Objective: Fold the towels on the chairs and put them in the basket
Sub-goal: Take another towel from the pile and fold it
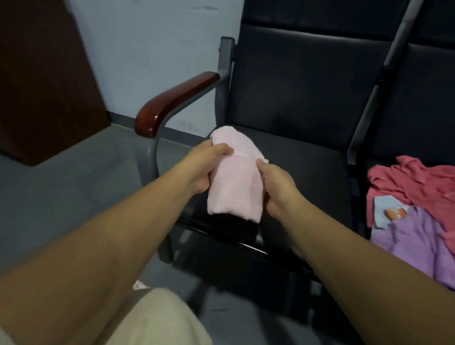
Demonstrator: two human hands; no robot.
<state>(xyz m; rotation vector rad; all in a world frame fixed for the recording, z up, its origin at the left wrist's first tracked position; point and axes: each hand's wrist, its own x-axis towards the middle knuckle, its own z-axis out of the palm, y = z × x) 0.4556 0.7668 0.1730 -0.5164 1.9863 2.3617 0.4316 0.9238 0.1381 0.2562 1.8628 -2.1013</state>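
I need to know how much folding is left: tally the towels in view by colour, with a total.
Pale pink towel, gripped by left hand and right hand: 1
Red towel: 1
Purple towel: 1
Light blue piece, mostly covered, possibly a towel: 1
Total: 3 sure, 4 with the blue piece.

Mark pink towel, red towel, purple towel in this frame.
pink towel (235, 178), head view, middle of the folded bundle.
red towel (435, 184), head view, crumpled middle part.
purple towel (415, 244), head view, upper middle of the cloth.
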